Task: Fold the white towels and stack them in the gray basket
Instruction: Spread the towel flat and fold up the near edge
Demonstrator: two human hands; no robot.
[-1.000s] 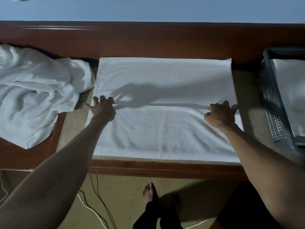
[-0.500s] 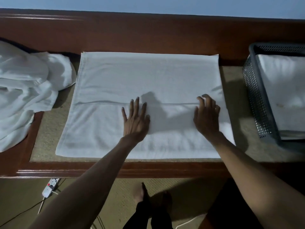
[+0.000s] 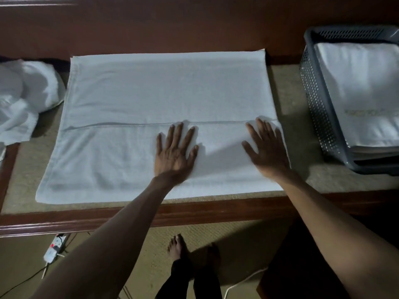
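Crumpled white towels point(image 3: 23, 98) heaped far left, half-folded white towel point(image 3: 162, 87) spread on table point(image 3: 216, 210), left hand point(image 3: 174, 154) flat on its near flap, fingers splayed, right hand point(image 3: 267, 147) flat by its right edge, fingers straight, gray basket point(image 3: 317, 100) at right holding folded towels point(image 3: 358, 87).

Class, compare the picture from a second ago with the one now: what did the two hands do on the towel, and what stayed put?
The left hand let go of the left edge of the folded towel and slid right to its middle; the right hand released the right edge. Both now press flat, fingers spread. The towel, crumpled pile and gray basket stayed put.
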